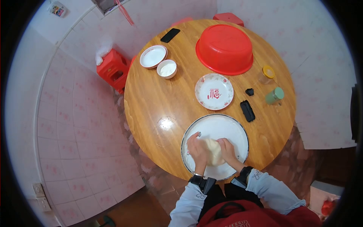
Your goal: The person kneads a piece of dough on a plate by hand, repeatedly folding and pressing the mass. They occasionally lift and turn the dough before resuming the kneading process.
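A pale lump of dough (214, 152) lies in a large white enamel tray (241, 140) with a dark rim, at the near edge of the table. My left hand (197, 150) presses against the dough's left side, its fingers bent and pointing away from me. On the other side, my right hand (227, 150) grips the dough's upper right part with curled fingers. Parts of the dough are hidden behind both hands. Just beyond the tray sits a white plate (204, 94) with a red design.
An upturned red basin (225, 47) stands at the back of the round wooden table (151, 102). A bowl of white powder (167, 69), stacked plates (153, 56) and a black phone (170, 35) are at the far left. To the right are a yellow-lidded jar (267, 73), a green-capped container (275, 95) and a black case (247, 111).
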Motion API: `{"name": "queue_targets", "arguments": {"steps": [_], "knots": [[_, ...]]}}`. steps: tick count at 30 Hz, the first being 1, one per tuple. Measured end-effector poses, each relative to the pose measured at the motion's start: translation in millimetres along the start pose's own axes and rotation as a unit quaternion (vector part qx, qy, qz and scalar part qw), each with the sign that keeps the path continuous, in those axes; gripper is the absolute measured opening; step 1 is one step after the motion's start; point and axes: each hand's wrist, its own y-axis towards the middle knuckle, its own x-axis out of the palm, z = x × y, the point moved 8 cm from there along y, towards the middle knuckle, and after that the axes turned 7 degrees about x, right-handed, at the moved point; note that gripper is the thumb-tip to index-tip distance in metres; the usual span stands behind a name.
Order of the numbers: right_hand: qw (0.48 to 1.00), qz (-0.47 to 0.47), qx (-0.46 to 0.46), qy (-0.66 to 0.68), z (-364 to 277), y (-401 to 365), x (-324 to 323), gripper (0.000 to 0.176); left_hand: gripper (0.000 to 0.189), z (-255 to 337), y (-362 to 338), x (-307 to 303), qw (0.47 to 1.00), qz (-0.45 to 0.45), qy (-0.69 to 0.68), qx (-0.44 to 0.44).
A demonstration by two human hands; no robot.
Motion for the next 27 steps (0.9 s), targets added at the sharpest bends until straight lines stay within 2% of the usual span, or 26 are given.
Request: {"name": "queue_targets", "arguments": {"steps": [1, 2, 3, 4, 5, 6, 7, 9, 11, 12, 13, 14, 15, 16, 17, 18, 19, 20, 22, 23, 25, 27], "knots": [[1.0, 0.003, -0.003, 0.001, 2, 7, -6, 0.036, 0.038, -13, -9, -11, 0.996, 0.036, -0.038, -0.074], [0.998, -0.01, -0.01, -0.062, 5, 18, -7, 0.035, 0.038, -17, -18, -13, 0.996, 0.037, -0.039, -0.071], [0.992, -0.025, -0.018, -0.124, 5, 30, -4, 0.035, 0.039, -36, -32, -15, 0.989, 0.047, -0.043, -0.136], [0.992, -0.026, -0.02, -0.122, 0, 40, -3, 0.035, 0.041, -52, -44, -15, 0.977, 0.056, -0.045, -0.202], [0.996, -0.061, -0.017, -0.057, -4, 51, 3, 0.037, 0.047, -73, -58, -2, 0.932, 0.06, -0.196, -0.3], [0.995, -0.096, -0.012, 0.008, -7, 59, 9, 0.038, 0.047, -76, -58, 0, 0.932, 0.062, -0.193, -0.302], [0.986, -0.15, 0.036, 0.062, -1, 65, 27, 0.044, 0.047, -75, -55, 1, 0.945, 0.056, -0.141, -0.291], [0.98, -0.182, 0.058, 0.057, 12, 75, 53, 0.049, 0.047, -70, -47, 2, 0.954, 0.052, -0.088, -0.283], [0.973, -0.212, 0.073, 0.049, 3, 76, 67, 0.053, 0.049, -64, -39, 8, 0.922, 0.085, -0.15, -0.346], [0.964, -0.218, 0.093, 0.121, -15, 68, 62, 0.056, 0.049, -56, -30, 8, 0.921, 0.085, -0.152, -0.348], [0.95, -0.221, 0.114, 0.191, -28, 63, 55, 0.059, 0.05, -48, -21, 8, 0.897, 0.1, -0.247, -0.354], [0.95, -0.219, 0.12, 0.189, -34, 60, 49, 0.059, 0.051, -45, -17, 9, 0.863, 0.116, -0.336, -0.358], [0.953, -0.236, 0.117, 0.149, -44, 61, 47, 0.06, 0.045, -44, -9, 5, 0.888, 0.1, -0.293, -0.34], [0.955, -0.253, 0.109, 0.111, -51, 63, 50, 0.061, 0.045, -47, -8, 6, 0.889, 0.102, -0.292, -0.338], [0.954, -0.255, 0.106, 0.114, -53, 65, 50, 0.061, 0.041, -45, -2, 6, 0.934, 0.049, -0.193, -0.296], [0.954, -0.262, 0.129, 0.061, -49, 66, 49, 0.059, 0.037, -35, 4, 8, 0.964, -0.007, -0.091, -0.25], [0.952, -0.267, 0.152, 0.007, -44, 67, 46, 0.057, 0.03, -28, 1, 9, 0.966, -0.003, -0.108, -0.236], [0.952, -0.265, 0.152, 0.008, -43, 64, 44, 0.057, 0.03, -22, -6, 12, 0.966, -0.005, -0.108, -0.234], [0.986, -0.152, 0.037, -0.05, -64, 46, 22, 0.049, 0.025, 26, -13, 9, 0.997, -0.039, 0.039, -0.055], [0.994, -0.091, -0.052, -0.034, -77, 31, 8, 0.033, 0.025, 36, -28, 9, 0.997, -0.04, 0.039, -0.055], [0.964, -0.041, -0.24, -0.108, -98, -12, -15, 0.019, 0.022, 68, -56, 3, 0.99, -0.004, 0.119, 0.081], [0.963, -0.009, -0.259, -0.07, -93, -40, -33, 0.014, 0.024, 67, -82, 2, 0.989, -0.026, 0.097, 0.111]]}}
